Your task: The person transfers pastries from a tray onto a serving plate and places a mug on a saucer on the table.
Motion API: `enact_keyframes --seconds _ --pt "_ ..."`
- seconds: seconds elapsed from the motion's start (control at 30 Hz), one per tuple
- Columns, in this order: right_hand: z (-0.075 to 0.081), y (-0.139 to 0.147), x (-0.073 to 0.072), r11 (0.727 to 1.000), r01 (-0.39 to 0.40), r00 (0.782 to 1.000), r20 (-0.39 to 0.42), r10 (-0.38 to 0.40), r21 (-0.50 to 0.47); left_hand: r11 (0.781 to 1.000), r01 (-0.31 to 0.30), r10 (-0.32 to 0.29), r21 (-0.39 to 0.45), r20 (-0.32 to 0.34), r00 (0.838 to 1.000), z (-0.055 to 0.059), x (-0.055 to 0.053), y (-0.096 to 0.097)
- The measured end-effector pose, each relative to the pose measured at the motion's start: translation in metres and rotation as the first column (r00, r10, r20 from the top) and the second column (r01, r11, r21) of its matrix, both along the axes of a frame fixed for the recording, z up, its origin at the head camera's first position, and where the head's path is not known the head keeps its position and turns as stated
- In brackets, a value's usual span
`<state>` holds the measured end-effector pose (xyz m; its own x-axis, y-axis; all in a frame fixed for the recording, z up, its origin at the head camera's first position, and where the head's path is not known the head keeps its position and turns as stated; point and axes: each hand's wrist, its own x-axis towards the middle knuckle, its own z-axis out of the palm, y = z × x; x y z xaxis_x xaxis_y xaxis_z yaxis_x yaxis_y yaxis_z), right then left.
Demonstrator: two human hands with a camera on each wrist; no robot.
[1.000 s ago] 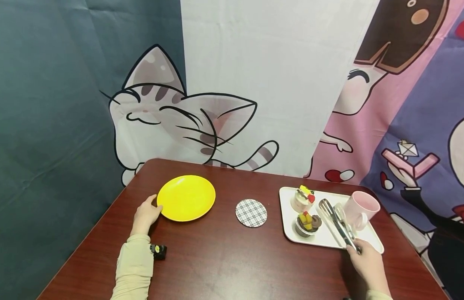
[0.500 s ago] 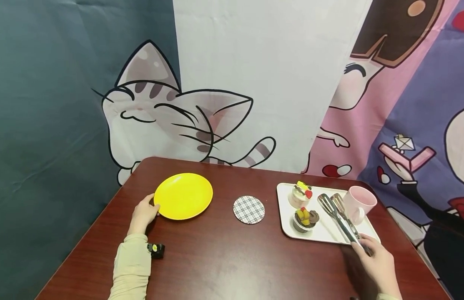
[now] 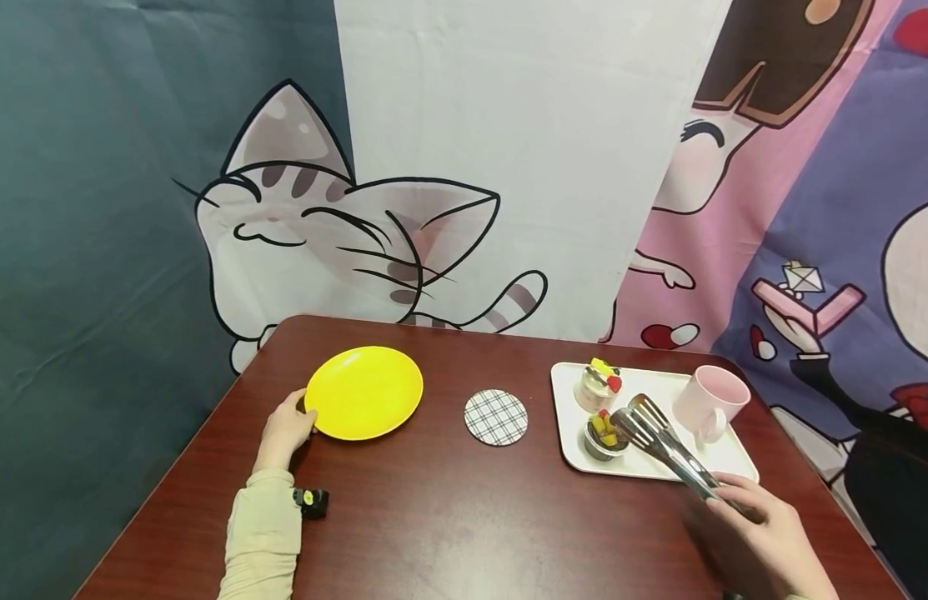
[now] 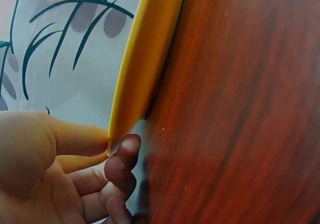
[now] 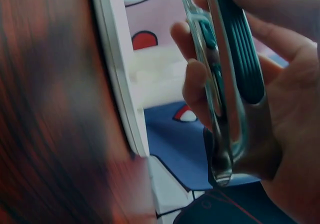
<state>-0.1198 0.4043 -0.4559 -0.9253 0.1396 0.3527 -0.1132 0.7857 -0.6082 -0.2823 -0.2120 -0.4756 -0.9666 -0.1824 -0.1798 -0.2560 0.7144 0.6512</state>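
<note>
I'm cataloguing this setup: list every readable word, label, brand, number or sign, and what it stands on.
No readable text shows.
Small black boxy device beside the cream fabric left sleeve: yellowish mark, too small to read.
Round yellow plate, silvery metal tongs, pink cylindrical mug: no lettering visible.

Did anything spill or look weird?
Nothing stands out. The pink mug and both dessert cups stand upright on the tray, the yellow plate looks whole, and I see no spill. The tongs hide part of one dessert cup.
</note>
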Motion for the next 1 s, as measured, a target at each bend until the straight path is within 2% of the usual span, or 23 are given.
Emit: enact_keyframes --seconds 0.27,0.43,0.63,0.83,1.0 --pt "-0.006 0.008 0.009 0.997 -0.064 0.997 0.052 0.062 0.031 1.000 0.015 -0.015 0.012 0.027 1.000 0.000 0.002 0.001" --pt "-0.008 0.009 0.010 0.995 -0.078 0.995 0.072 0.074 0.055 1.000 0.013 -0.014 0.028 0.037 0.999 -0.001 0.001 0.003" --pt "-0.006 0.010 0.007 0.994 -0.079 0.992 0.102 0.071 0.074 1.000 0.004 -0.006 0.029 0.037 0.999 0.000 -0.001 0.005" --pt "-0.006 0.006 0.002 0.987 -0.081 0.988 0.143 0.061 0.140 1.000 -0.009 0.007 0.026 0.056 0.998 0.000 -0.004 0.006" --pt "-0.006 0.001 -0.002 0.990 -0.071 0.984 0.173 0.049 0.122 1.000 -0.007 0.005 0.031 0.060 0.998 0.001 -0.004 0.006"
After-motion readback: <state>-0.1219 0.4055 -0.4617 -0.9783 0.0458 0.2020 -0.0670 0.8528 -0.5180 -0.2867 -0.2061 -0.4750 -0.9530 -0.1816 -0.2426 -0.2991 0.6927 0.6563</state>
